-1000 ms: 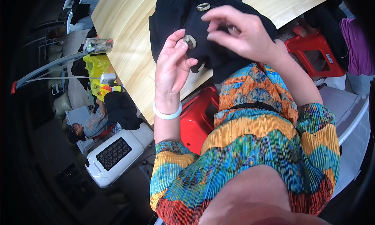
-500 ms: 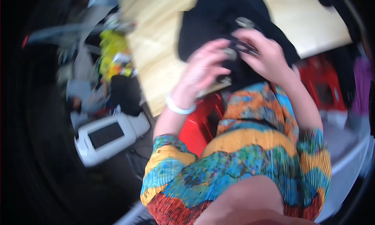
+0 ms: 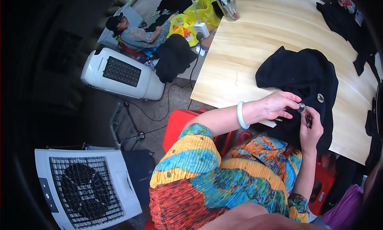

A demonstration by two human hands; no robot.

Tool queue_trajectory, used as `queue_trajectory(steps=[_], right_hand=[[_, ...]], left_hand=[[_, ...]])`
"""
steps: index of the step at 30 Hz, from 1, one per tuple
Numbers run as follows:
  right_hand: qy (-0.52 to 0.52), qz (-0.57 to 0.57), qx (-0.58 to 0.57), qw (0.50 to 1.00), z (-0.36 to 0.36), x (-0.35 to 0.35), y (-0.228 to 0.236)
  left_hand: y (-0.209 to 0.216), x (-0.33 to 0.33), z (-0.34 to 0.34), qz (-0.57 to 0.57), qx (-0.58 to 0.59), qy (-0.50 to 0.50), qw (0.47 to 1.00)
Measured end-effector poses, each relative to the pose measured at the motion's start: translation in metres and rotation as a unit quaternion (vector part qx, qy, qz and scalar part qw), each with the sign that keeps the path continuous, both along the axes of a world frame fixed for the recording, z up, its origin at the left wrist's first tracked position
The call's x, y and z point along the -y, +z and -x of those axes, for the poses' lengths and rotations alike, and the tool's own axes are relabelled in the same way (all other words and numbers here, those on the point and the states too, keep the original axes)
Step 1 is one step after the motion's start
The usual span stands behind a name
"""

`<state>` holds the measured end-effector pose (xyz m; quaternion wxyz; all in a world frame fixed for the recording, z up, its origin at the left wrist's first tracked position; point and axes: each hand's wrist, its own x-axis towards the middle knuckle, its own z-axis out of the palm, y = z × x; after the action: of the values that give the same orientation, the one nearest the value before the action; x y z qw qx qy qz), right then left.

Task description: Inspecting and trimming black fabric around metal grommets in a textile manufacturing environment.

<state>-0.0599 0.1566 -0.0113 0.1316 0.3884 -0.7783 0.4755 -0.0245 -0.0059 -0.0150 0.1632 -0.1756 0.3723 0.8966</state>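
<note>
A black garment lies on the wooden table, its near part hanging over the edge towards my lap. Between the fingertips of my left hand, which wears a white bangle, is a round metallic button on the cloth. My right hand is closed around a small black tool that looks like thread snips, partly hidden by the fingers. Its fingertips come right up to the same button. A second round button shows on the garment just beyond my right hand.
The pale wooden table bears more black cloth at the far right. Red stools stand beneath me. Two white air coolers and a trailing cable are on the left. A person sits beside yellow bags.
The view has swung, so the table and garment now appear further right. My hands, earlier apart and blurred with the black tool in the right, have come together at the button.
</note>
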Motion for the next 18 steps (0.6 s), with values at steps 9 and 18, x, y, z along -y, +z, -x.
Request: queue_trajectory(steps=[9, 18], right_hand=[[0.043, -0.030, 0.027, 0.998, 0.003, -0.008, 0.000], [0.066, -0.067, 0.031, 0.995, 0.005, -0.009, 0.005]], left_hand=[[-0.006, 0.005, 0.004, 0.103, -0.031, -0.106, 0.989], [-0.018, 0.012, 0.012, 0.118, -0.036, -0.182, 0.976]])
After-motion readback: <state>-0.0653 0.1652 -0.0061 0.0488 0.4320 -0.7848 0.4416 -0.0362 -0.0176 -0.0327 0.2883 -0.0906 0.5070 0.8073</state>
